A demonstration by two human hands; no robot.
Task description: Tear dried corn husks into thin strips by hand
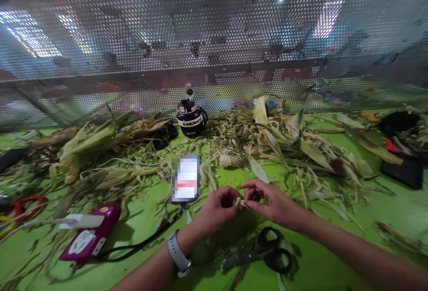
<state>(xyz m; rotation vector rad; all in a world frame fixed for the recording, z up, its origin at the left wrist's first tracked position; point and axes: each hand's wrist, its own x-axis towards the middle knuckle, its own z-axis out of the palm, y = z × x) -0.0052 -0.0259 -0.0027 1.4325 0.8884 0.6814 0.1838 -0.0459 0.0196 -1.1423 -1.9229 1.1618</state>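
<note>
Black-handled scissors (262, 254) near hands (216, 208) — phone (187, 179), husks (310, 148) beyond.

Beyond the phone (190, 178), the mesh (234, 23) is blurring everything behind it into patches. Pixel blocks are masking the phone's left side. Right of the phone, fingers (230, 191) are hiding part of a scrap (240, 202) between the left hand (217, 209) and right hand (269, 202), its kind being too small to tell; both forearms (347, 241) are running out of view. Left of the phone, an adapter (83, 221) is covering part of a purple case (106, 232), and the picture's edge is cutting off a yellow handle (9, 225).
</note>
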